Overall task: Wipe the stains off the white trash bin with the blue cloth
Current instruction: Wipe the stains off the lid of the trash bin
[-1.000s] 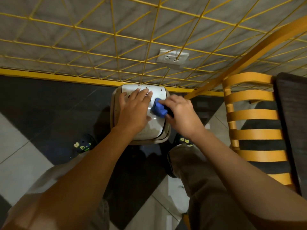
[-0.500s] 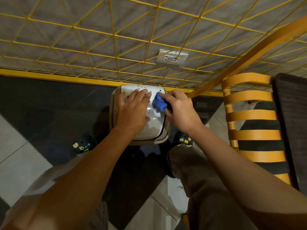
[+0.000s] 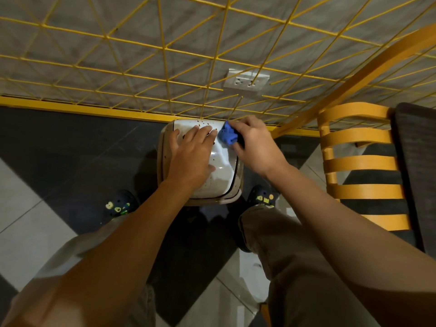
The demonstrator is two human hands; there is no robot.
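Note:
The white trash bin (image 3: 218,175) stands on the floor against the wall, seen from above, its lid speckled with small dark stains along the far edge and left side. My left hand (image 3: 191,154) lies flat on the lid with straight fingers. My right hand (image 3: 253,143) grips the bunched blue cloth (image 3: 227,136) and presses it on the lid's far right corner, just beside my left fingertips.
A yellow wire grid (image 3: 165,67) covers the grey wall behind the bin, with a white power socket (image 3: 246,81). A yellow slatted chair (image 3: 361,161) stands close on the right. My two feet in dark clogs (image 3: 119,206) flank the bin on the tiled floor.
My right hand has slid the blue cloth from the middle right of the lid toward its far right corner. My left hand has stayed flat on the lid.

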